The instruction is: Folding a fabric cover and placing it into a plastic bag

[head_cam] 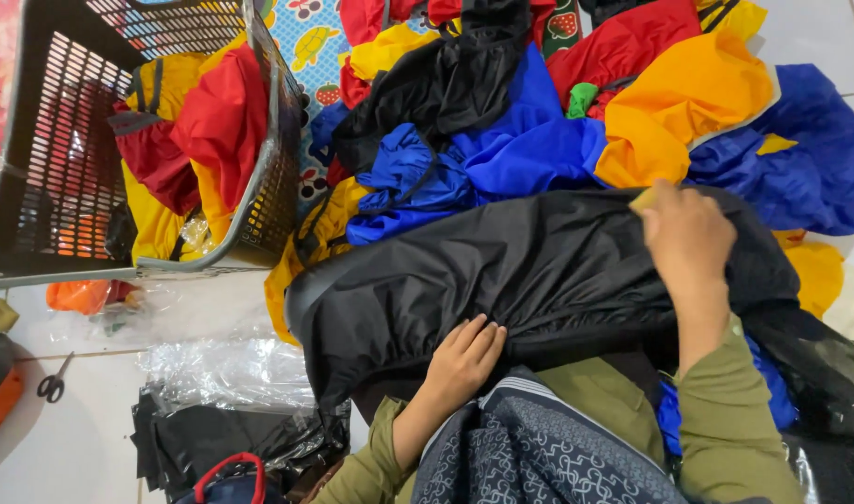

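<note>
A black garment (539, 271) lies across the person's lap, hemmed by piled clothing; the left hand (462, 359) rests flat, grip spread, the right hand (690, 233) pinches its far edge. One basket (259, 168), one pair of scissors (54, 378) on the open floor (63, 448).

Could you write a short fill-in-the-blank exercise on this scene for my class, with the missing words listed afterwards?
1. Both hands rest on a large garment whose colour is ____.
2. The basket at the upper left holds red and ____ clothes.
3. On the floor at the left edge lies a pair of ____.
4. The right hand pinches the garment's far edge, while the left hand lies ____ on it.

Missing words: black; yellow; scissors; flat
</note>
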